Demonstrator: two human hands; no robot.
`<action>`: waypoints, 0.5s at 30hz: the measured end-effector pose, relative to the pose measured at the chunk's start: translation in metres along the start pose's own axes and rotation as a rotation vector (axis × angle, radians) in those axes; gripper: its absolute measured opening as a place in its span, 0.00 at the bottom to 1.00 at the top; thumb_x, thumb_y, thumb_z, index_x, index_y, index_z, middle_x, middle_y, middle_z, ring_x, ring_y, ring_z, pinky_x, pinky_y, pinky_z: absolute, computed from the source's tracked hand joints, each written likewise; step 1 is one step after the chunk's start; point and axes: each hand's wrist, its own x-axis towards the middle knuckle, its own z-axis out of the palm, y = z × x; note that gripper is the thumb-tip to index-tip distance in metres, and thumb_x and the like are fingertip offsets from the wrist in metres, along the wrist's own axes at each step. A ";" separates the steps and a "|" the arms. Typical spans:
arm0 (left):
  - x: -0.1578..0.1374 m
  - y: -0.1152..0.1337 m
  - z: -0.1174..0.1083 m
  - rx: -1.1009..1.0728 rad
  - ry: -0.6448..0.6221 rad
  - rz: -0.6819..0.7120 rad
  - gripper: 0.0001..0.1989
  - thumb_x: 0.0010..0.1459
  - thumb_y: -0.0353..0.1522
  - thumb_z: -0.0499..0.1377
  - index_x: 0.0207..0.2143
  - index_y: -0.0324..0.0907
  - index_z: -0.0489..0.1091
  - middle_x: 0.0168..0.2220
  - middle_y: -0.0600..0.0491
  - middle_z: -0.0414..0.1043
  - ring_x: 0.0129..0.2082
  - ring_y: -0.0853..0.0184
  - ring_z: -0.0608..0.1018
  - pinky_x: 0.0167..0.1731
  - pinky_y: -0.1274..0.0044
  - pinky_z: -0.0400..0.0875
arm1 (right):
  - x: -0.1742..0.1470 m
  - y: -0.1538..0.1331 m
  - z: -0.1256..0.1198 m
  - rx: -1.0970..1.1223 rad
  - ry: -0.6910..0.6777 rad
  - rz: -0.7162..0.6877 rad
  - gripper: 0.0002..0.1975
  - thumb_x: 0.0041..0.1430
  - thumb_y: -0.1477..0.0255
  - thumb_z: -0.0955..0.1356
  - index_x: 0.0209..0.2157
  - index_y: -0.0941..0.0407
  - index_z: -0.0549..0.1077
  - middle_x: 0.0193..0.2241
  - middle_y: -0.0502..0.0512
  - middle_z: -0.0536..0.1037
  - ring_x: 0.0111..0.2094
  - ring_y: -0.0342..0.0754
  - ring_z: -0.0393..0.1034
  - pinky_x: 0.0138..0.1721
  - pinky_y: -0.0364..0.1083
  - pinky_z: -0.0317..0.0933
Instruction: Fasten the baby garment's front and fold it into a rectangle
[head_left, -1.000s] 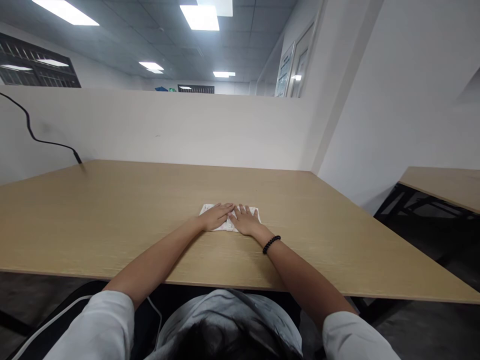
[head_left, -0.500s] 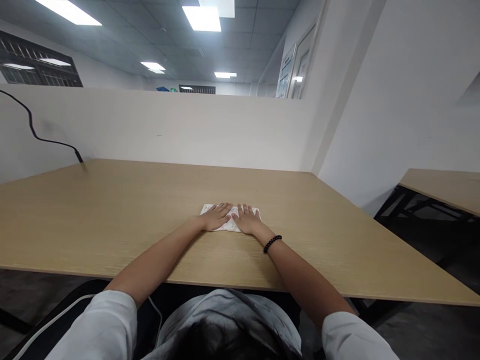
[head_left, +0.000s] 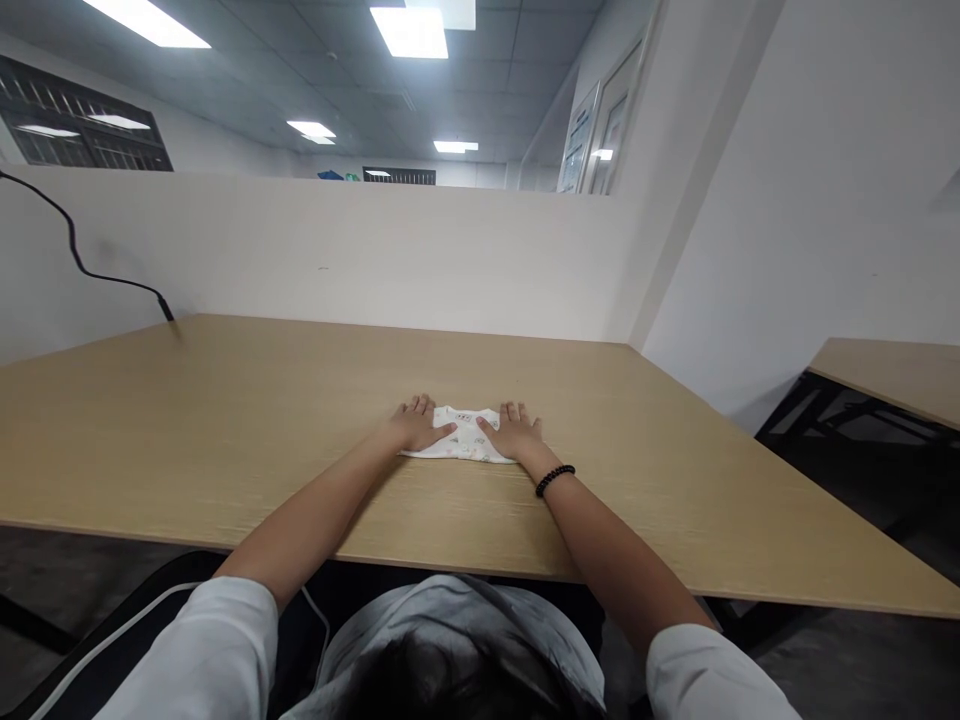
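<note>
A white cloth item (head_left: 466, 440) with small printed figures lies flat on the light wooden table (head_left: 315, 390) in front of me. It looks folded; its exact kind is hard to make out. Over its left end rests my left hand (head_left: 422, 424), palm down with the fingers stretched out. My right hand (head_left: 513, 430) lies the same way across the right end, its thumb pointing inward over the cloth. Both hands press on the cloth without gripping it, and they cover its two ends. A black beaded bracelet (head_left: 555, 480) circles my right wrist.
Behind the table rises a low white partition (head_left: 405, 260). A black cable (head_left: 120, 282) comes down to the table's far left corner. To the right stand a white wall (head_left: 810, 200) and another wooden table (head_left: 892, 375) with dark legs.
My hands have slid apart, left hand to the left and right hand to the right, baring the printed middle of the cloth. The view has shifted slightly.
</note>
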 end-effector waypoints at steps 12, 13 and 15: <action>-0.067 0.012 -0.111 -0.701 0.565 0.639 0.31 0.65 0.51 0.49 0.63 0.45 0.57 0.64 0.44 0.59 0.63 0.55 0.64 0.60 0.61 0.60 | -0.061 -0.019 -0.096 0.853 0.557 -0.430 0.45 0.61 0.47 0.57 0.69 0.58 0.37 0.68 0.67 0.44 0.68 0.58 0.38 0.64 0.61 0.42; -0.089 0.019 -0.129 -0.766 0.678 0.797 0.30 0.65 0.49 0.52 0.63 0.46 0.57 0.64 0.45 0.59 0.63 0.55 0.63 0.60 0.60 0.59 | -0.081 -0.022 -0.114 0.983 0.681 -0.596 0.43 0.61 0.48 0.56 0.68 0.54 0.34 0.68 0.64 0.45 0.68 0.56 0.42 0.63 0.60 0.46; -0.136 0.036 -0.158 -0.788 0.918 1.085 0.33 0.61 0.50 0.57 0.63 0.48 0.56 0.63 0.50 0.60 0.65 0.52 0.59 0.61 0.56 0.56 | -0.125 -0.017 -0.139 1.055 0.907 -0.891 0.39 0.62 0.51 0.53 0.67 0.47 0.27 0.68 0.55 0.44 0.69 0.54 0.38 0.63 0.61 0.47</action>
